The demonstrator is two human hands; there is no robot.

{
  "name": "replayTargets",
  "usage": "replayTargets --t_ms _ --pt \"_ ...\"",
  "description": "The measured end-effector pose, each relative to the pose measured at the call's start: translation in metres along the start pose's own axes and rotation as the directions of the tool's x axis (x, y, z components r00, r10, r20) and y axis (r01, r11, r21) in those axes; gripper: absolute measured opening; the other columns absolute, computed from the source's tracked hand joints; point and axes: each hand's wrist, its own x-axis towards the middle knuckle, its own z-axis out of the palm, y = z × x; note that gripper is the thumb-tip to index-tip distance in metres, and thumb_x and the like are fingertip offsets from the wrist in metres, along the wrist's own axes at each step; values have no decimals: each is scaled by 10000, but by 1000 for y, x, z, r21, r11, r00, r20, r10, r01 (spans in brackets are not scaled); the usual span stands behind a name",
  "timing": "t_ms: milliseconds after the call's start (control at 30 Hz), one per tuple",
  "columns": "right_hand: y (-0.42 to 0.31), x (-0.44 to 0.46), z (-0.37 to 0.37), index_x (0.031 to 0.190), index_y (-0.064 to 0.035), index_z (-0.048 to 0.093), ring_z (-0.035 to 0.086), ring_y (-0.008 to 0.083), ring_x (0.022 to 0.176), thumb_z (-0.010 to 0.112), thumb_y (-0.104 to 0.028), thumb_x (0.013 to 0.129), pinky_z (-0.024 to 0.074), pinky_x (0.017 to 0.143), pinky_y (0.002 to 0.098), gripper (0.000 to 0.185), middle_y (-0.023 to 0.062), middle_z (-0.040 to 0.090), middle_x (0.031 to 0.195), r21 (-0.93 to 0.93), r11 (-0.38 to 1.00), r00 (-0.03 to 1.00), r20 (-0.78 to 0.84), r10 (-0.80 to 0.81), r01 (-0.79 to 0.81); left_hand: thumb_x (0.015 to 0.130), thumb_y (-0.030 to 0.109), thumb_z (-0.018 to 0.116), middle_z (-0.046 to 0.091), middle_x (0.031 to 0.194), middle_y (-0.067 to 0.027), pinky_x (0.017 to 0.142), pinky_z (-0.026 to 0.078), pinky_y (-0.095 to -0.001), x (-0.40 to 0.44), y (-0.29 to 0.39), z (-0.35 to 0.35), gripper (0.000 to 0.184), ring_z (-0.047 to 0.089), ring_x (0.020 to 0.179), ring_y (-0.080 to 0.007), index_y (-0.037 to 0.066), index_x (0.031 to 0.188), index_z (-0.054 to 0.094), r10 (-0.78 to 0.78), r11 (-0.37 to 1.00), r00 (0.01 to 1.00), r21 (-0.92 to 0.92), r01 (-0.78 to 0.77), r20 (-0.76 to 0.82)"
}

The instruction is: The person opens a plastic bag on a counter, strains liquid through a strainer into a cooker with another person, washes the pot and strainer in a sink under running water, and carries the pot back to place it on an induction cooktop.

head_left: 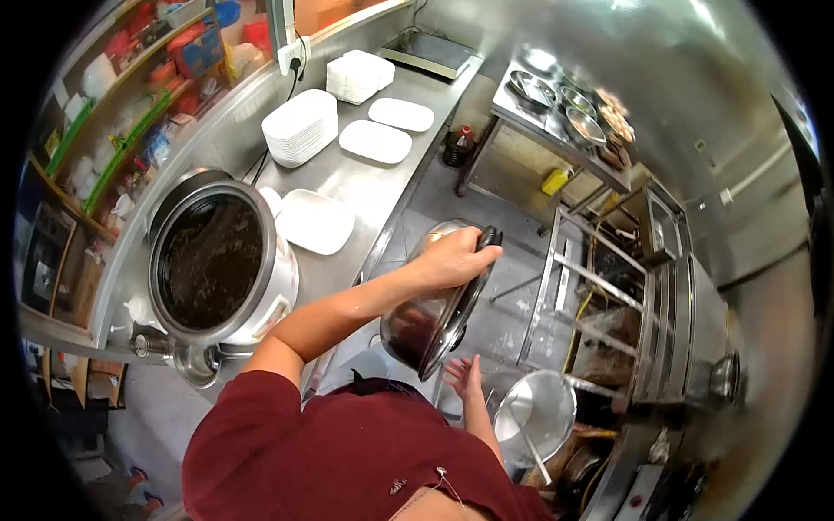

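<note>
My left hand [456,258] is closed on the black upper edge of a shiny dark metal pot or domed lid [417,317], held tilted in front of my body. I cannot tell which of the two it is. Just beyond its lower end is my right hand [463,376], fingers apart and holding nothing. On the counter to the left, a large white cooker pot [282,295] stands uncovered, with dark liquid [213,260] inside. A white rectangular plate [314,222] lies beside it.
Along the steel counter [382,187] are stacked white plates [301,128] and single plates. A steel ladle [197,363] lies near the cooker. At right stand a large metal bucket [556,408] with a ladle and a metal frame [599,286]. Bowls [584,126] sit on a back table.
</note>
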Motion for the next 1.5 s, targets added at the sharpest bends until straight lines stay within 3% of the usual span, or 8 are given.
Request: replayTargets --t_ms 167,367,433,633,867,1167,1333,1500 --pt "-100 93 57 992 -93 535 530 264 891 459 -480 833 430 736 459 425 107 567 971 210 978 965 256 -47 -8 825 275 515 524 602 -39 526 407 -274 113 15 -28 284 500 558 -120 -5 784 535 75 997 997 1 -75 0" --pt "-253 193 103 959 -96 551 543 187 719 468 -406 860 445 615 306 335 67 590 865 277 959 964 233 -128 60 834 254 522 514 596 -6 497 395 -238 251 26 -83 257 481 533 -81 5 771 539 94 985 996 -142 -94 -6" --pt "-321 200 138 905 -84 578 511 127 550 523 -356 848 390 440 226 283 36 604 756 292 929 963 70 -259 228 846 231 505 503 595 8 494 379 -222 296 29 -110 247 466 529 -72 20 720 539 108 973 994 -203 -113 -35" --pt "-528 298 185 760 -107 535 441 97 410 521 -331 851 345 359 224 242 -8 502 545 -78 902 899 157 -408 424 823 239 519 511 612 6 549 349 -211 413 0 -201 224 458 576 -72 49 709 551 -59 959 952 -282 -30 -302" --pt "-719 404 359 662 -90 513 376 63 344 611 -261 797 288 315 203 239 -28 423 476 -309 750 810 263 -524 586 815 247 515 538 637 -14 565 355 -234 496 -92 -303 225 464 594 -92 50 714 556 -208 961 817 -266 69 -538" --pt "-846 543 558 698 -78 524 353 74 349 579 -146 771 263 319 206 114 3 457 537 -371 756 833 365 -415 539 844 307 512 571 719 -11 603 375 -216 617 -159 -403 275 496 636 -92 40 834 575 -409 900 677 -393 189 -612" --pt "-895 638 673 765 -86 552 377 72 399 579 -143 760 289 342 212 64 19 503 601 -405 752 840 402 -363 519 856 318 486 589 776 -29 731 371 -312 701 -203 -464 282 494 763 -140 58 834 592 -507 862 549 -401 311 -665" --pt "-918 709 774 762 -64 543 404 89 412 576 -127 752 310 349 219 71 39 520 613 -414 773 844 456 -282 482 872 342 463 581 754 5 549 348 -233 770 -246 -512 298 459 615 -75 67 924 564 -520 854 390 -477 207 -760"
